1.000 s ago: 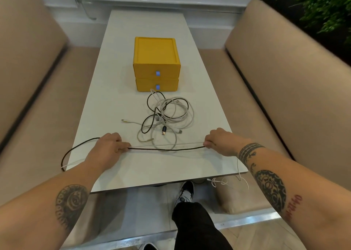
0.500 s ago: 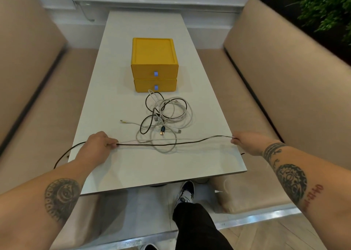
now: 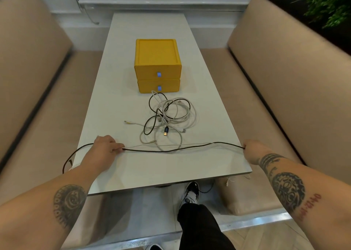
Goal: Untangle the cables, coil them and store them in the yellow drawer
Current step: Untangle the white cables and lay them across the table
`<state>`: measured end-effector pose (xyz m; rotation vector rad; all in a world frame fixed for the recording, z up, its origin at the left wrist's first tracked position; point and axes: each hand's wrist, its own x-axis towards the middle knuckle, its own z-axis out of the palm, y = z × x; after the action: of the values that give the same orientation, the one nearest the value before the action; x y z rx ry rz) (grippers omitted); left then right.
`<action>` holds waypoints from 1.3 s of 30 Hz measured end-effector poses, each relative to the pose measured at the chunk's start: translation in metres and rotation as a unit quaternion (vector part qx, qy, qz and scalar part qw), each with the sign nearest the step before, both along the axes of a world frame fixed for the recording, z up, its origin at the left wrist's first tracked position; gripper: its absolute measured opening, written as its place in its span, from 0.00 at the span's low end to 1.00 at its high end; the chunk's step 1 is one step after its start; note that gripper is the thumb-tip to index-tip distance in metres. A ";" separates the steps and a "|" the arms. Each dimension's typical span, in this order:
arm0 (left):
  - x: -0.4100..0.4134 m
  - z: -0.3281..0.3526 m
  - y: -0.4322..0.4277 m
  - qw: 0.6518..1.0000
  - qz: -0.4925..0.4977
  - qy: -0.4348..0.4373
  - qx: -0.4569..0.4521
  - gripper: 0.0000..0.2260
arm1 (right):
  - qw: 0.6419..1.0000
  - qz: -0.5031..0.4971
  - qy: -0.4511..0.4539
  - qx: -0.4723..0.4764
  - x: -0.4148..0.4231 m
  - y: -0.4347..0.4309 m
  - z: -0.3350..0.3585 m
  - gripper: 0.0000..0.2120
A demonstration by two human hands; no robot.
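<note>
Left grip [image 3: 106, 145] and right grip [image 3: 253, 151] each pinch the black cable [image 3: 171, 151] along the worktop's [image 3: 152, 167] near edge; draw it gently clear of the tangle [image 3: 171, 113] before coiling.

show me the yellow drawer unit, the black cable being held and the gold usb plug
yellow drawer unit [image 3: 156, 53]: head view, on its top face
black cable [image 3: 136, 150]: head view, on its stretched-out span
gold usb plug [image 3: 165, 134]: head view, on its metal tip

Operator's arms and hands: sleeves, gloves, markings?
No sleeves or gloves; left hand and right hand are bare. Left forearm: concentric round tattoo. Right forearm: dark wrist bands, dark round tattoo, red lettering.
</note>
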<state>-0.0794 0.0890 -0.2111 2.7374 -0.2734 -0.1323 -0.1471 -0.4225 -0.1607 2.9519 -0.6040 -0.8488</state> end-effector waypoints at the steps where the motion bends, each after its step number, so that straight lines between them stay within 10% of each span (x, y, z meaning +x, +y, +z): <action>1: 0.000 -0.001 0.000 1.000 -0.004 0.001 0.003 0.08 | 1.000 -0.011 -0.001 0.005 0.002 0.001 0.001 0.12; 14: -0.009 -0.011 -0.006 0.995 -0.066 -0.081 -0.004 0.11 | 0.981 -0.061 -0.069 0.171 -0.002 0.021 0.008 0.33; 29: -0.023 0.010 -0.031 0.990 -0.117 -0.024 0.074 0.31 | 0.947 -0.185 -0.167 0.204 -0.035 0.006 -0.021 0.12; 39: -0.010 0.074 -0.158 0.932 -0.222 -0.272 -0.086 0.15 | 0.916 -0.199 -0.225 0.266 -0.043 0.006 -0.032 0.19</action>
<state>-0.0889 -0.0688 -0.1374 2.4362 -1.0013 0.5163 -0.1902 -0.4165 -0.1928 3.6308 -1.2021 -0.3609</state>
